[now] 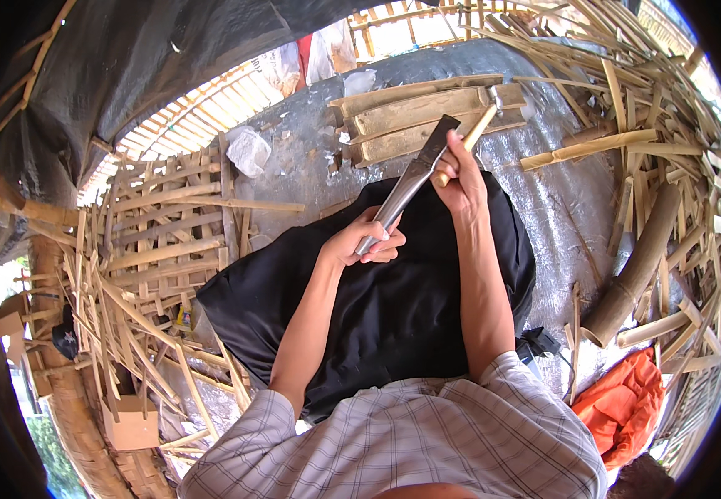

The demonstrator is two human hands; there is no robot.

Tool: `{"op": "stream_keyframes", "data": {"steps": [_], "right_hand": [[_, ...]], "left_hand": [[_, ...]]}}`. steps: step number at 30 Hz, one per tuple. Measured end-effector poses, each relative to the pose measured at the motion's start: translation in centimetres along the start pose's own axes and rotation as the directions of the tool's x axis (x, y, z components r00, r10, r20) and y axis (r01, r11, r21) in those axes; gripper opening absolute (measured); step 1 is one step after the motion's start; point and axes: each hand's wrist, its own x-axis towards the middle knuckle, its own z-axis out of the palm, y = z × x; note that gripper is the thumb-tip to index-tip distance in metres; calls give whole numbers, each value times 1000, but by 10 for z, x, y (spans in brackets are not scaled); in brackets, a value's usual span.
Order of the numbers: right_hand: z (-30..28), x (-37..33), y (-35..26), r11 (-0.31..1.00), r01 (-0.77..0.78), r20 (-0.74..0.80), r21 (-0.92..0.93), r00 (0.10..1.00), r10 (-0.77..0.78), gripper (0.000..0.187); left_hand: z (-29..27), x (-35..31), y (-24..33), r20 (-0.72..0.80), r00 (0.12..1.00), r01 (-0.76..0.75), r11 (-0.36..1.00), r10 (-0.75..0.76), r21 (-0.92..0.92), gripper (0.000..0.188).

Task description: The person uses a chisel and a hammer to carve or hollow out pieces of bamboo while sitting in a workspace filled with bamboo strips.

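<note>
My left hand (366, 239) is closed round the shiny metal handle of a flat-bladed tool (410, 179). Its dark, square-ended blade points up and away to the right. The fingers of my right hand (463, 176) are wrapped round the light wooden handle of a hammer (480, 129), whose small metal head is at the far end. My right thumb and fingertips lie close beside the dark blade; whether they touch it I cannot tell. Both tools are held above a black cloth (393, 316) spread over my lap.
Split bamboo pieces (427, 121) lie on the grey sheet ahead. Bamboo strips (668, 150) and a thick bamboo pole (639, 262) are heaped on the right, near an orange cloth (622, 407). A woven bamboo lattice (165, 208) and a cardboard box (131, 422) are on the left.
</note>
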Motion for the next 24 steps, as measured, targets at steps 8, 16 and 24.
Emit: {"op": "stream_keyframes", "data": {"steps": [8, 16, 24], "right_hand": [[16, -16, 6, 998, 25, 137, -60, 990, -16, 23], [22, -36, 54, 871, -53, 245, -489, 949, 196, 15], [21, -41, 74, 817, -50, 250, -574, 940, 232, 3]], "left_hand": [[45, -17, 17, -355, 901, 39, 771, 248, 636, 65], [62, -49, 24, -432, 773, -65, 735, 465, 675, 57], [21, -55, 8, -251, 657, -98, 411, 711, 907, 48]]}}
